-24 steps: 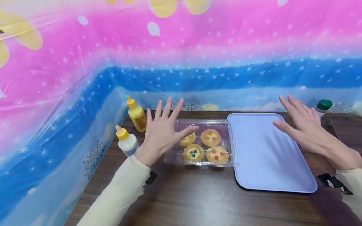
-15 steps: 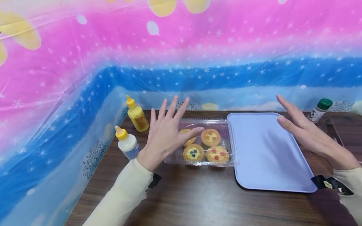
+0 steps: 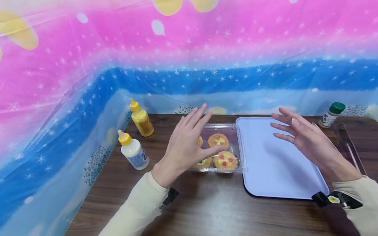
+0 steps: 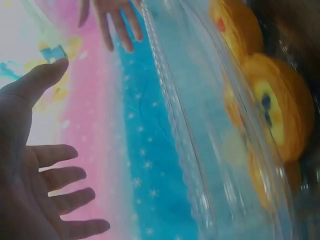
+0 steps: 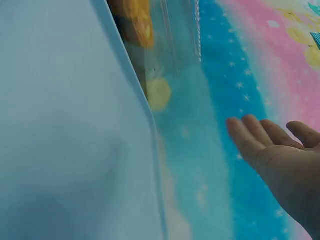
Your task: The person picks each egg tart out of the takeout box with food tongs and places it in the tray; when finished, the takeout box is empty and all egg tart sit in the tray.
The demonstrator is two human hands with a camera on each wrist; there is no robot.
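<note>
My left hand (image 3: 187,144) hovers over the left part of a clear plastic clamshell box (image 3: 241,147), fingers spread and holding nothing. Inside the box are several round egg tarts (image 3: 218,141); one shows red bits on top, and the left ones are partly hidden behind my hand. In the left wrist view a tart with dark berries (image 4: 270,107) shows through the clear plastic. To the right, my right hand (image 3: 310,144) is held above a pale lilac tray (image 3: 265,177), its fingers extended and apart with nothing in them. The tray lies beside the box's right edge.
Two squeeze bottles stand at the left: a yellow bottle (image 3: 142,121) and a white bottle with a yellow cap (image 3: 135,154). A green-capped shaker jar (image 3: 331,115) is at the back right, near tongs (image 3: 349,147). A patterned cloth (image 3: 189,59) hangs behind the wooden table (image 3: 206,203).
My left hand has moved right, further over the clamshell box. My right hand has shifted left over the tray and turned, uncovering the shaker jar and more of the tongs.
</note>
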